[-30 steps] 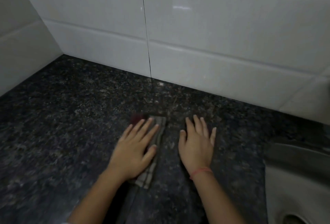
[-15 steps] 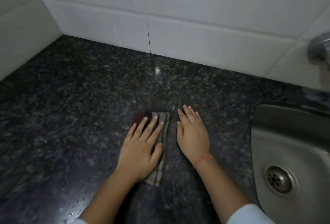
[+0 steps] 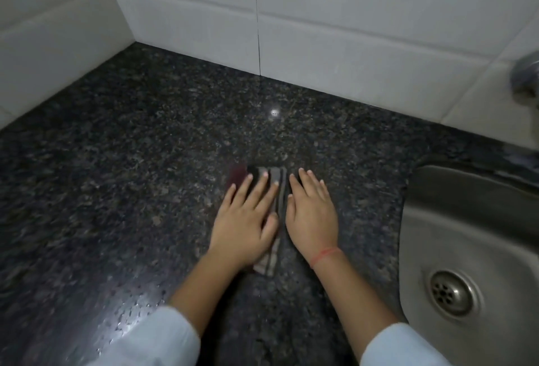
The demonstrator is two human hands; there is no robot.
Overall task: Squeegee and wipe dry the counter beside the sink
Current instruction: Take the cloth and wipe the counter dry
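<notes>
On the dark speckled granite counter (image 3: 122, 167), your left hand (image 3: 243, 227) presses a folded grey striped cloth (image 3: 275, 208), fingers spread; your right hand (image 3: 313, 217) lies flat, fingers together, steel sink (image 3: 431, 220) at three o'clock.

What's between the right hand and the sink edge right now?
In the head view, only bare dark granite counter lies between the right hand and the sink rim; the folded cloth sits on the hand's other side.

On the dark speckled desk (image 3: 131, 147), the left hand (image 3: 243, 224) lies flat on a folded striped cloth (image 3: 275, 208). The right hand (image 3: 313, 215) rests flat just beside it, left of the steel sink (image 3: 466, 220)
</notes>
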